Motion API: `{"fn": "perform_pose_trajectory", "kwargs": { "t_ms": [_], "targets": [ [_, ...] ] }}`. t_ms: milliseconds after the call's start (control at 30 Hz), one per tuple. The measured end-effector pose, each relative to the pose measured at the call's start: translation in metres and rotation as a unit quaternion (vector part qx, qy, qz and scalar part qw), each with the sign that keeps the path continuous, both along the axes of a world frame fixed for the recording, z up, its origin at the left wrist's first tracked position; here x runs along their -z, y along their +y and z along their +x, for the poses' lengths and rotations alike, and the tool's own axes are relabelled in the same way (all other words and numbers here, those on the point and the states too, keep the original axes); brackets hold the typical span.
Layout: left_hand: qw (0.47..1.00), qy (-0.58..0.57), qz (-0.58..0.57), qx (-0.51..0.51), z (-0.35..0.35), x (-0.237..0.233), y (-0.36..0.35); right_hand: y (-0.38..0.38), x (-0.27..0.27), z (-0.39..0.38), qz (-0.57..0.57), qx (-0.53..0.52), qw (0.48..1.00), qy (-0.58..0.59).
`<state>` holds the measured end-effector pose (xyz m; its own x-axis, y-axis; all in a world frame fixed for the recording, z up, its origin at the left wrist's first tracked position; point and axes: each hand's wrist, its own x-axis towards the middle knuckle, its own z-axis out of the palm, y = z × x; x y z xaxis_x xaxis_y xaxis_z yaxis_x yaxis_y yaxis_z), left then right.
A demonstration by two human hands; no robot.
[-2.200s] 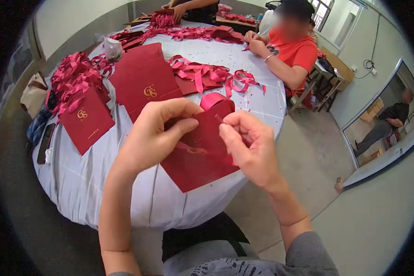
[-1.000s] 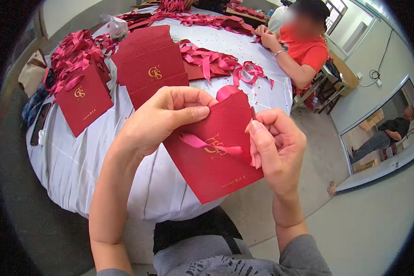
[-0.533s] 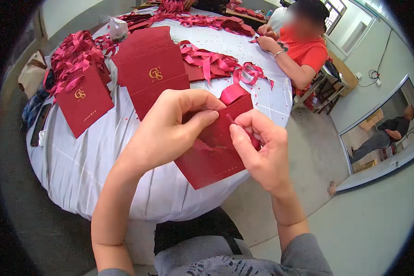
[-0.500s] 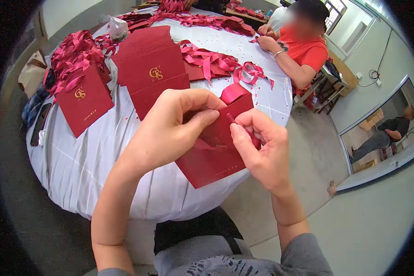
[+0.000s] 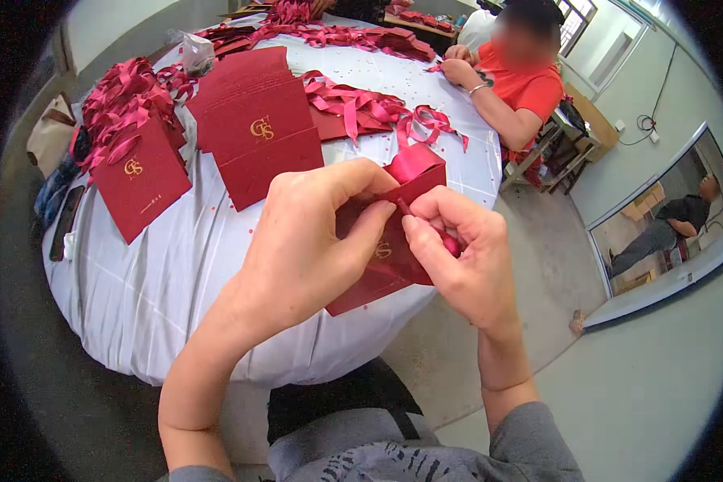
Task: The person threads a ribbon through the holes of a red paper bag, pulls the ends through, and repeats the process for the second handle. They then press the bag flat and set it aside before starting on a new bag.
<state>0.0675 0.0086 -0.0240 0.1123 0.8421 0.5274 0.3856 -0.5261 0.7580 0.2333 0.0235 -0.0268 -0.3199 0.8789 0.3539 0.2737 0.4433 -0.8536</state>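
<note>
Near the centre of the frame, the left hand (image 5: 301,241) pinches the upper edge of a flat, dark-red card bag with gold print (image 5: 357,296) between thumb and fingers, while the right hand (image 5: 467,255) closes its thumb and forefinger tightly on a narrow dark-red ribbon end (image 5: 402,206) (a wide, glossy crimson ribbon loop (image 5: 416,162) rises just above). At upper left, a fanned stack of dark-red, gold-lettered card bags (image 5: 253,104) lies on the round, white-clothed table (image 5: 136,297).

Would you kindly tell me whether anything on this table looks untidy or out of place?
Mildly, yes: small specks lie scattered over the white tablecloth near the loose ribbons, perhaps stray scraps, and the gold-printed red stack has uneven edges.
</note>
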Motion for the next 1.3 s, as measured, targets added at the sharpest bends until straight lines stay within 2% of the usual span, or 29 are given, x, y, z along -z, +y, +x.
{"fn": "perform_pose_trajectory", "kwargs": {
  "t_ms": [333,533,767,933,1033,1100,1167,1200,1267,1300],
  "targets": [
    [1.000,0.004,0.026,-0.018,0.003,-0.001,0.000,0.000,0.004,0.004,-0.002,-0.011,1.000,0.004],
    [0.999,-0.033,-0.015,-0.001,0.005,0.001,0.000,-0.002,0.003,0.004,-0.005,-0.003,1.000,0.016],
    [1.000,-0.019,-0.011,0.001,0.007,0.000,-0.002,-0.004,0.001,0.007,-0.004,0.001,1.000,0.019],
    [0.998,0.017,0.053,-0.009,0.011,0.000,0.000,-0.004,-0.007,0.010,-0.012,0.010,1.000,-0.024],
    [0.992,0.076,0.089,-0.039,0.014,0.004,0.001,-0.004,-0.009,0.007,0.050,0.031,0.996,-0.063],
    [0.984,0.104,0.130,-0.057,0.017,0.005,0.002,-0.002,-0.004,0.004,0.271,0.071,0.949,-0.147],
    [0.973,0.132,0.174,-0.073,0.018,0.005,0.002,0.000,-0.008,0.006,0.241,0.053,0.960,-0.130],
    [0.976,0.130,0.161,-0.067,0.018,0.004,0.002,0.002,-0.010,0.008,0.214,0.032,0.970,-0.114],
    [0.990,0.092,0.103,-0.028,0.015,0.004,0.002,0.005,-0.013,0.015,0.047,0.002,0.997,-0.062],
    [0.997,0.055,0.058,0.004,0.011,0.001,0.005,0.003,-0.010,0.013,0.069,0.014,0.997,-0.044]
  ]
}}
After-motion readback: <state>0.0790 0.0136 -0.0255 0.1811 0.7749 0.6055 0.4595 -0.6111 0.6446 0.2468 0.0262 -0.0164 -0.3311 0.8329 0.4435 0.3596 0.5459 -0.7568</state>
